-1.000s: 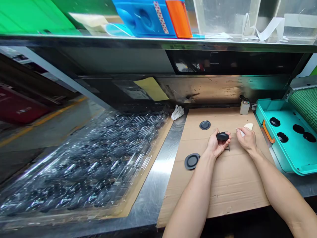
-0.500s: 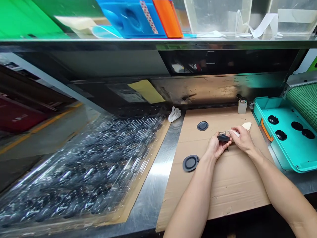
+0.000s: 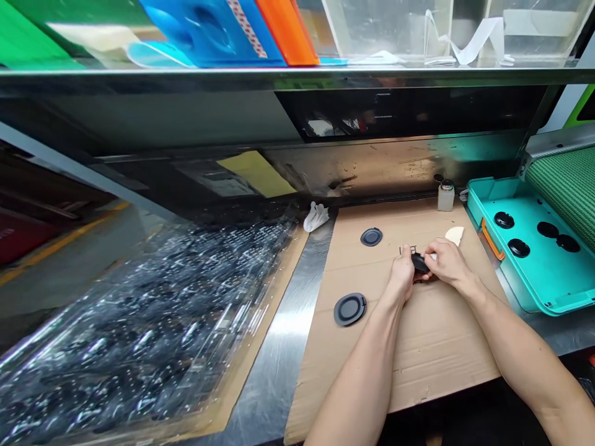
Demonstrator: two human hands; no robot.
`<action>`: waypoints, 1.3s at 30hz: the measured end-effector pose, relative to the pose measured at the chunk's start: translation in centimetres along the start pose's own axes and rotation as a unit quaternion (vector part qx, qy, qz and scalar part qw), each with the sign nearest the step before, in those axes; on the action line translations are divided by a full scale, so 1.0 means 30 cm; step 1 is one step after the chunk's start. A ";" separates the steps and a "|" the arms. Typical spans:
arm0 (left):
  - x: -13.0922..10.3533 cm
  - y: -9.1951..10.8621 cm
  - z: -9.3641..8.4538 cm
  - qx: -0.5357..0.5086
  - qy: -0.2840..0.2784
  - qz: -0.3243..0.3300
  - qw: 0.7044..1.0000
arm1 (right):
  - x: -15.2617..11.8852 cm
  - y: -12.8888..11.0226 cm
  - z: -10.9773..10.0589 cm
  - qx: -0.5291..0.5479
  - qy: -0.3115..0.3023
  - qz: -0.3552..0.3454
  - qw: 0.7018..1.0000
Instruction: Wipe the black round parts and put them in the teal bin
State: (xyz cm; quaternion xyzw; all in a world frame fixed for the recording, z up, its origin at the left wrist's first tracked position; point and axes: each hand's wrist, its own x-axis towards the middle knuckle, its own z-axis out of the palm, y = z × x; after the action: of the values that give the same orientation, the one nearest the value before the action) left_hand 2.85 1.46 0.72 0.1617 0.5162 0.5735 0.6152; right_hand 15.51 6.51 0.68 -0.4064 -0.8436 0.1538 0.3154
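My left hand (image 3: 402, 272) grips a small black round part (image 3: 419, 263) above the cardboard sheet (image 3: 437, 341). My right hand (image 3: 445, 259) is pinched at the part's right side, with a bit of white material, perhaps a cloth, between its fingers. A thin dark frame-like piece (image 3: 409, 249) shows just behind my left fingertips. Two dark oval discs lie on the cardboard to the left, a smaller one (image 3: 371, 236) farther back and a larger one (image 3: 350, 309) nearer. A cream-coloured wedge (image 3: 454, 235) sits beyond my right hand.
Clear plastic trays (image 3: 153, 328) of dark parts fill the left. A teal bin (image 3: 534, 279) with several black discs stands right, beside a green mesh belt (image 3: 567, 179). A small bottle (image 3: 445, 196) and crumpled white tissue (image 3: 316, 217) are at the back, under a shelf (image 3: 186, 77).
The camera view has shifted, moving the scene slightly left. The black part is tilted more face-up, and my right hand has come closer against it.
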 end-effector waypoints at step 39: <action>-0.523 0.075 -0.460 0.436 0.085 0.550 0.707 | -0.001 0.186 0.008 -0.001 0.189 0.128 0.974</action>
State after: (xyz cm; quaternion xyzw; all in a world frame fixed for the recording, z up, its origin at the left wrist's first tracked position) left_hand -6.68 -17.00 3.83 0.6176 0.5787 0.5326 0.0051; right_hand 18.67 9.95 -2.39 -0.5331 -0.7098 0.1128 0.4464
